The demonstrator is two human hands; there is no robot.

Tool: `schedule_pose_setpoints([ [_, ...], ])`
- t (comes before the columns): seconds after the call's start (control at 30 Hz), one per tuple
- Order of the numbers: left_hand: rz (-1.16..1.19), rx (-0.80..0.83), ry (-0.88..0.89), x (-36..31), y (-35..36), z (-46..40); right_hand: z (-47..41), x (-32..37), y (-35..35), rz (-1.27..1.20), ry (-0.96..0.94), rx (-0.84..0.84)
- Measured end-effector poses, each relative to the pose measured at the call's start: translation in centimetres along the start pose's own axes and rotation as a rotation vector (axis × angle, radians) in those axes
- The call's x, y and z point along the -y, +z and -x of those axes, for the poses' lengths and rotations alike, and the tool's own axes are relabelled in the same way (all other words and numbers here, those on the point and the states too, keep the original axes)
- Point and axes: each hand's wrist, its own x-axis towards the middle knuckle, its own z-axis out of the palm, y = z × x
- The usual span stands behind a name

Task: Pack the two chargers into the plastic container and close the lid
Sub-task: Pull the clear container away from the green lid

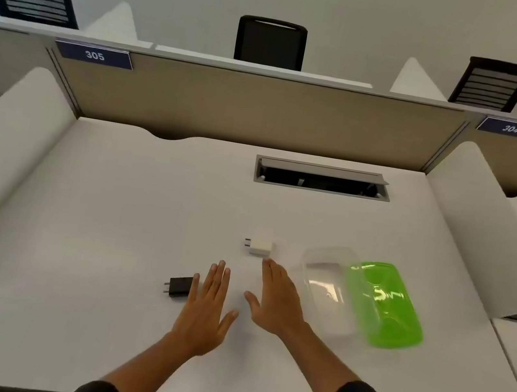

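A black charger (pixel 179 287) lies on the white desk, prongs pointing left, just left of my left hand (pixel 207 306). That hand is flat and open, holding nothing, fingers extended. A white charger (pixel 260 244) lies farther back, prongs to the left. The fingertips of my right hand (pixel 278 297), also open and empty, reach close to it. To the right stands the clear plastic container (pixel 326 294), open. Its green lid (pixel 382 303) lies against the container's right side, tilted.
The white desk (pixel 108 239) has curved white side dividers (pixel 4 148) and a beige back panel. An open cable hatch (pixel 322 179) sits at the back of the desk. Black chairs stand beyond the partition.
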Motion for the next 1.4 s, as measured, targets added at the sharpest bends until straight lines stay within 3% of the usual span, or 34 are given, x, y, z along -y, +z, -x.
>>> schedule_pose_setpoints([
  [0.2, 0.023, 0.158, -0.013, -0.7, 3.2, 2.9, 0.7, 0.5, 1.1, 0.116, 0.029, 0.05],
  [0.5, 0.057, 0.234, -0.038, -0.2, 4.9, 4.5, 0.4, 0.7, 1.4, -0.025, 0.067, 0.015],
  [0.77, 0.082, 0.219, -0.029, 0.2, 5.7, 4.4, -1.2, -0.8, -3.7, -0.229, 0.13, -0.28],
  [0.93, 0.066, 0.219, -0.017, 0.5, 6.0, 4.4, -1.9, -4.2, -7.1, -0.257, 0.28, -0.404],
  [1.13, 0.066, 0.192, -0.022, 0.5, 6.4, 4.4, -1.0, -9.0, -8.3, -0.239, 0.44, -0.319],
  [1.4, 0.086, 0.157, -0.03, 0.4, 6.6, 4.4, 0.6, -11.8, -6.7, -0.125, 0.443, -0.085],
])
